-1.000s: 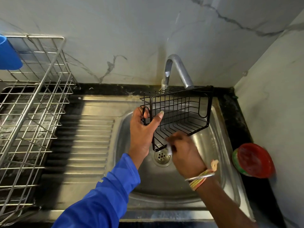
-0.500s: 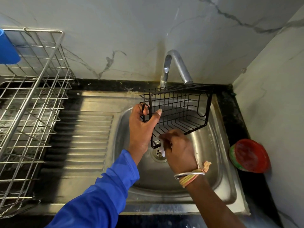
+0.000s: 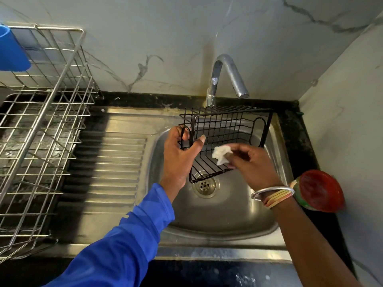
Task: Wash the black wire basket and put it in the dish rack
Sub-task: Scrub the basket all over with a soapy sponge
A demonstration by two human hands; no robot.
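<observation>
The black wire basket (image 3: 230,129) hangs tilted on its side over the steel sink (image 3: 238,220), under the tap. My left hand (image 3: 180,154) grips its left end, thumb across the rim. My right hand (image 3: 251,162) holds a small white scrub pad (image 3: 220,155) at the basket's open front, near its lower wires. The steel dish rack (image 3: 41,125) stands on the counter at the left, apart from the basket.
The tap (image 3: 223,77) curves over the sink with no water running. A blue cup (image 3: 11,50) sits at the rack's top left corner. A red-lidded round container (image 3: 319,190) lies on the black counter at the right. The ribbed drainboard (image 3: 107,168) separates rack and sink.
My right hand has moved from the basket's lower left corner up and to the right, so the white pad now shows. The basket stays in my left hand.
</observation>
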